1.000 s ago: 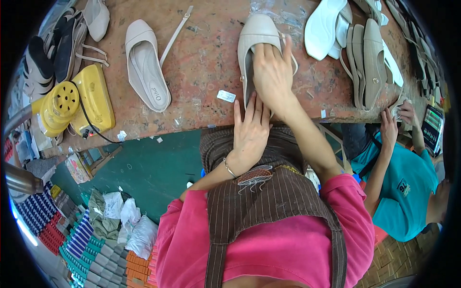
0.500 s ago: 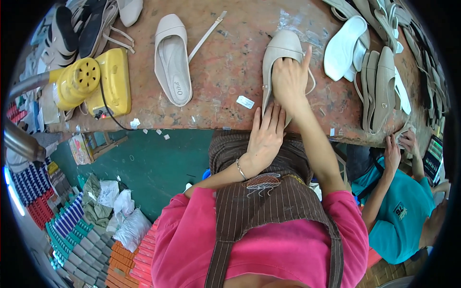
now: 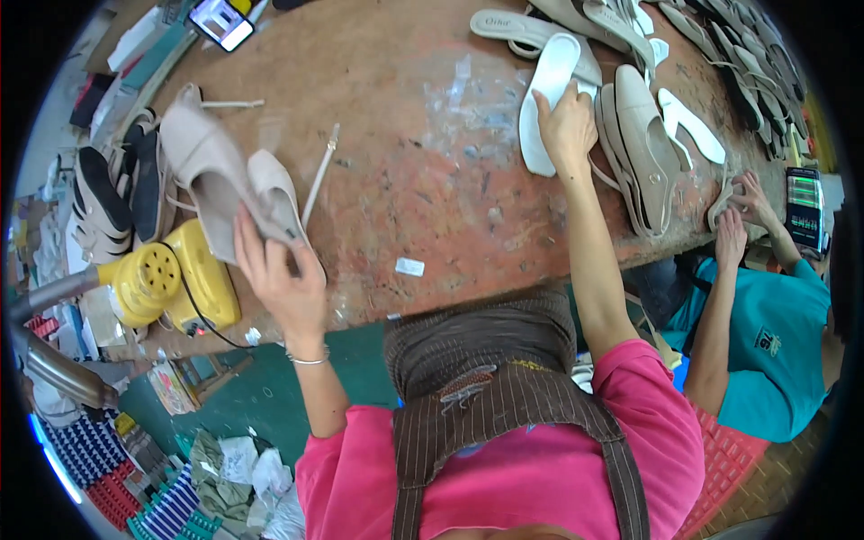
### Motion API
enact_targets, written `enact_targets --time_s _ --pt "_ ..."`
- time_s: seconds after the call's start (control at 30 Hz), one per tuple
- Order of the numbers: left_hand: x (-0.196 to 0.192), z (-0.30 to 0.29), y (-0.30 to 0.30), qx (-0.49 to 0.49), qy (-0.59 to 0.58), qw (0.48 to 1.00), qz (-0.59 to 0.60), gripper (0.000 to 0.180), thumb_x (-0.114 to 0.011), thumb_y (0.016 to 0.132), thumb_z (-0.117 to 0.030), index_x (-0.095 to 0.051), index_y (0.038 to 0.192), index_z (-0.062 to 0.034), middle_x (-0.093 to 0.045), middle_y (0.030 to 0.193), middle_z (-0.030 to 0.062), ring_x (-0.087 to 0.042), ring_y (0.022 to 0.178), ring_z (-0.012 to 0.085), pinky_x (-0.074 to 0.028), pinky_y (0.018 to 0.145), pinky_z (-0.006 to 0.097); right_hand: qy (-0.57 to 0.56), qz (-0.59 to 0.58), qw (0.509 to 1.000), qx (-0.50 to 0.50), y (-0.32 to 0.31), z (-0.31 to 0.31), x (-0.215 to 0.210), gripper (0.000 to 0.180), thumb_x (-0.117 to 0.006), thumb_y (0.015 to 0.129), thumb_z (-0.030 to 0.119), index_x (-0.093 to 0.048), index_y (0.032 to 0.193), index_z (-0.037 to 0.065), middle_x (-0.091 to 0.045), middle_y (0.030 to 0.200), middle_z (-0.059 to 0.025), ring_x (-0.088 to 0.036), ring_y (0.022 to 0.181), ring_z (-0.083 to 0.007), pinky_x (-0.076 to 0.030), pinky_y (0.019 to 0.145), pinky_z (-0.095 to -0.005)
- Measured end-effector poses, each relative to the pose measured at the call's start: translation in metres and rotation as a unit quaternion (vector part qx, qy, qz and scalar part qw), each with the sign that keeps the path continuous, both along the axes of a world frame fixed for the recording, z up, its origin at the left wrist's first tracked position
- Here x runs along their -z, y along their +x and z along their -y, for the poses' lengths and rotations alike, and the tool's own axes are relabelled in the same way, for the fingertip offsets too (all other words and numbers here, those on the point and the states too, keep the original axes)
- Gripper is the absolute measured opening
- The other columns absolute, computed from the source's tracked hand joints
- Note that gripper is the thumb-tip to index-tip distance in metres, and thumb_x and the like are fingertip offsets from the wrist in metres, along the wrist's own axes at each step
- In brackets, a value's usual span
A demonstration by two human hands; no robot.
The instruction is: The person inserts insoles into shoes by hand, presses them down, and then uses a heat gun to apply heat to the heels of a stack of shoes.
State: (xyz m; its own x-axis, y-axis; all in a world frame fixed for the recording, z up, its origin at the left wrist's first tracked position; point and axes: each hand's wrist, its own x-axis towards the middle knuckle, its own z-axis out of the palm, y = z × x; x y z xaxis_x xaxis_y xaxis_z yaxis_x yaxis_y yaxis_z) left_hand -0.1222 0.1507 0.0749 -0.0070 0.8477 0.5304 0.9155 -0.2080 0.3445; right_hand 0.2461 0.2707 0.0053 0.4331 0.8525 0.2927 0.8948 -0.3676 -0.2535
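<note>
At the left of the bench, my left hand (image 3: 290, 283) is closed on the heel end of a beige flat shoe (image 3: 202, 148), which is smeared by motion. Just behind it lies a second beige flat (image 3: 275, 184), partly covered by the held shoe, with its thin ankle strap (image 3: 321, 171) sticking out. Farther right, my right hand (image 3: 569, 130) has its thumb and fingers around the edge of a white insole (image 3: 538, 121) beside a row of beige shoes (image 3: 641, 144). The fingertips are partly hidden among the pieces there.
A yellow machine (image 3: 202, 274) with a metal arm and black cable stands at the left edge. Dark-soled sandals (image 3: 103, 193) lie behind it. A small white label (image 3: 409, 267) lies near the front edge. At the right, a co-worker in teal (image 3: 765, 333) handles a shoe piece.
My hands have parted from the shoe at the middle. My left hand has carried a shoe leftward beside the other flat; my right hand has reached right to the insoles. The view has shifted.
</note>
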Motion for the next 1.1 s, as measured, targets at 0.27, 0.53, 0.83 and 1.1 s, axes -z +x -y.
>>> enact_targets --time_s 0.27,0.53,0.83,1.1 --pt "0.037 0.054 -0.035 -0.027 -0.229 0.968 -0.098 0.027 -0.062 0.091 -0.024 -0.054 0.087 0.0008 -0.037 0.151 0.0243 -0.032 0.141 0.043 -0.037 0.101 0.053 0.03 -0.286 0.958 -0.023 0.003 0.005 -0.007 0.044 -0.078 0.08 0.019 -0.061 0.115 -0.003 -0.07 0.095 -0.0161 -0.068 0.083 -0.0215 -0.053 0.075 -0.0331" --pt "-0.079 -0.077 0.0 -0.07 -0.334 0.929 -0.139 0.021 -0.069 0.087 -0.023 -0.072 0.089 -0.0021 -0.066 0.069 0.0171 -0.065 0.061 0.0352 -0.052 0.059 0.042 -0.02 -0.793 0.608 -0.033 0.016 0.05 -0.002 0.042 -0.063 0.086 0.006 -0.054 0.126 -0.003 -0.068 0.109 -0.0156 -0.068 0.095 -0.0226 -0.055 0.085 -0.0332" --pt "0.071 -0.489 0.109 -0.015 -0.218 0.774 0.594 0.026 -0.068 0.091 -0.022 -0.065 0.108 -0.0028 -0.066 0.105 0.0063 -0.061 0.093 0.0165 -0.048 0.083 0.03 0.014 -0.911 0.383 -0.15 -0.024 0.041 0.004 0.079 -0.06 0.082 0.009 -0.022 0.15 -0.002 -0.056 0.122 -0.0206 -0.06 0.112 -0.035 -0.044 0.105 -0.0462" --pt "0.055 -0.319 0.113 0.199 -0.057 0.915 0.347 0.006 -0.062 0.086 -0.001 -0.059 0.092 0.0005 -0.064 0.099 0.0145 -0.06 0.094 0.0288 -0.046 0.084 0.035 0.072 -0.861 0.486 -0.136 -0.005 0.083 -0.034 0.082 -0.034 0.096 0.065 -0.022 0.152 0.007 -0.057 0.112 -0.0158 -0.061 0.079 -0.0253 -0.052 0.063 -0.0355"
